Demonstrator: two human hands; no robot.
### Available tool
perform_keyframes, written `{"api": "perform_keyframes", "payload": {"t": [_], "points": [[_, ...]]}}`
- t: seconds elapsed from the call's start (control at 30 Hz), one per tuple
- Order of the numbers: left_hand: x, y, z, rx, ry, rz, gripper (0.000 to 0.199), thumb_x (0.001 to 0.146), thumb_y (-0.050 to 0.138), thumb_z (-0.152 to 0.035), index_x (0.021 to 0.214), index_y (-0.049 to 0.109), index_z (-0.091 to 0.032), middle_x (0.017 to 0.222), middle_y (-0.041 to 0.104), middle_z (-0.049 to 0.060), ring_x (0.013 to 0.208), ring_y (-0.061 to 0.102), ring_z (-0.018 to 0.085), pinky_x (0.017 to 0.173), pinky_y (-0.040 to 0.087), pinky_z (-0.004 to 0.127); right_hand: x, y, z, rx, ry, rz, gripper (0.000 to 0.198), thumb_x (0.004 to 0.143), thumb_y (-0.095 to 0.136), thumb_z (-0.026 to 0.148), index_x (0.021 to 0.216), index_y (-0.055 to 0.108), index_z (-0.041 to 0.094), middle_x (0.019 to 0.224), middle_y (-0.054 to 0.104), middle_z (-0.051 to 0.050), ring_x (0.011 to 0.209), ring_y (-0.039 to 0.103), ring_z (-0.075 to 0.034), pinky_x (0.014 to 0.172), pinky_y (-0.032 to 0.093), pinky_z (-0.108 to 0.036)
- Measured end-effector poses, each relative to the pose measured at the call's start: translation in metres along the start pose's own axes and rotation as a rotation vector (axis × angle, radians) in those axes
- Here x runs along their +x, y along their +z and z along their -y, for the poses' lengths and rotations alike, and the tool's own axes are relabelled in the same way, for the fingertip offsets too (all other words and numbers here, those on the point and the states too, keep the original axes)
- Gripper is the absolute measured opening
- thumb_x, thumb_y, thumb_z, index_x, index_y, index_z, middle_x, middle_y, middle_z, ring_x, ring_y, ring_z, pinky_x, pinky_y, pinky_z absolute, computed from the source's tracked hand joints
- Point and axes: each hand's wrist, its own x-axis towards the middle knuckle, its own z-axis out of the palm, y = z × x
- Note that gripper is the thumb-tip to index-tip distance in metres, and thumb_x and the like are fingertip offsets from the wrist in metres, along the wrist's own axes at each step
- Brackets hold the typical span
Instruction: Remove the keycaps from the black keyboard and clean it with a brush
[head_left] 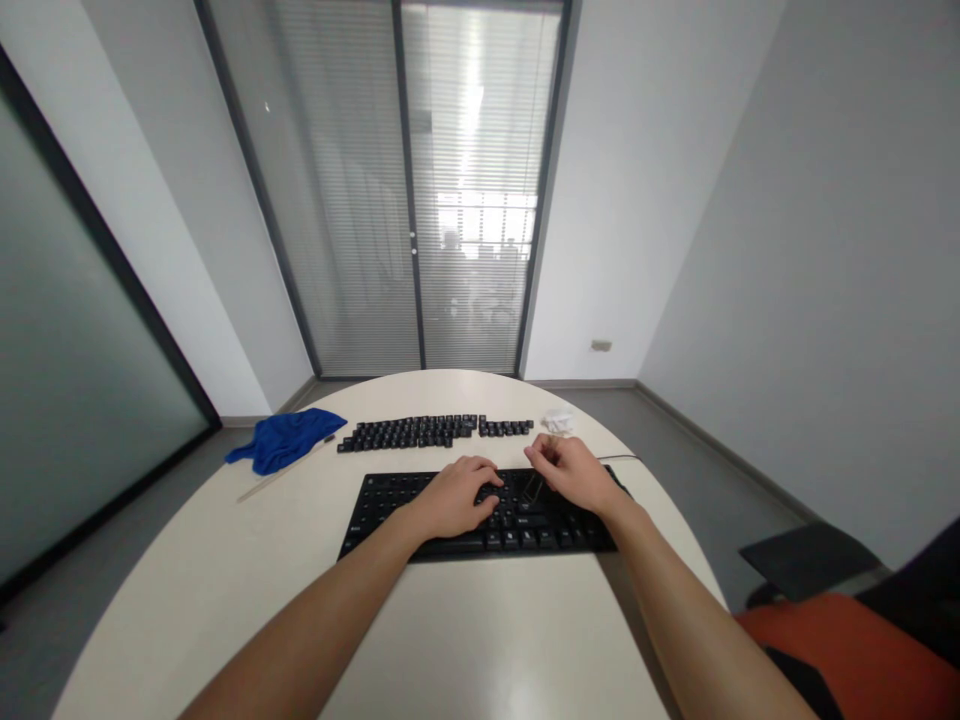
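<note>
A black keyboard (457, 547) lies on the round table, some of its keys without caps. My left hand (457, 497) rests on its middle, thumb and index finger apart and nothing seen between them. Pinched in my right hand (571, 472) is a wire keycap puller (533, 488), its thin loops pointing down at the keys right of centre. The fingertips of that hand partly hide its top. Whether the wires grip a keycap is too small to tell. Behind the keyboard, removed black keycaps (409, 432) stand in rows.
On the cream table (225, 600), a blue cloth (296, 440) lies at left beside a thin-handled brush (289, 468). Crumpled white tissue (557, 421) sits at the back right, near the keyboard's cable (619, 457). An orange-seated chair (847, 640) stands at right.
</note>
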Motion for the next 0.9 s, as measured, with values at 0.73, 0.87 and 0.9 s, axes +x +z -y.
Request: {"api": "perform_keyframes", "payload": {"t": [0.73,0.87,0.9], "points": [[-0.006,-0.005,0.011,-0.058,0.025,-0.020,0.033,0.077,0.054,-0.009,0.108,0.060,-0.020,0.127,0.059,0.008,0.118,0.053,0.025,0.108,0.041,0.041,-0.002,0.010,-0.002,0.118,0.068,0.014,0.031,0.082,0.067,0.046,0.073,0.048,0.023,0.048,0.060,0.004,0.044,0.056,-0.014,0.045,0.037,-0.023],[-0.006,-0.005,0.011,-0.056,0.025,-0.020,0.033,0.077,0.054,-0.009,0.108,0.060,-0.019,0.127,0.059,0.009,0.119,0.053,0.024,0.108,0.041,0.040,-0.003,0.012,-0.001,0.202,0.059,0.014,0.032,0.081,0.068,0.045,0.072,0.048,0.022,0.050,0.059,0.004,0.046,0.057,-0.014,0.046,0.038,-0.023],[-0.006,-0.005,0.011,-0.056,0.025,-0.021,0.033,0.077,0.054,-0.009,0.108,0.060,-0.019,0.127,0.059,0.009,0.119,0.053,0.025,0.108,0.041,0.040,-0.002,0.013,0.000,0.193,0.051,0.010,0.032,0.081,0.068,0.045,0.071,0.048,0.022,0.050,0.059,0.004,0.046,0.056,-0.014,0.046,0.038,-0.023]]}}
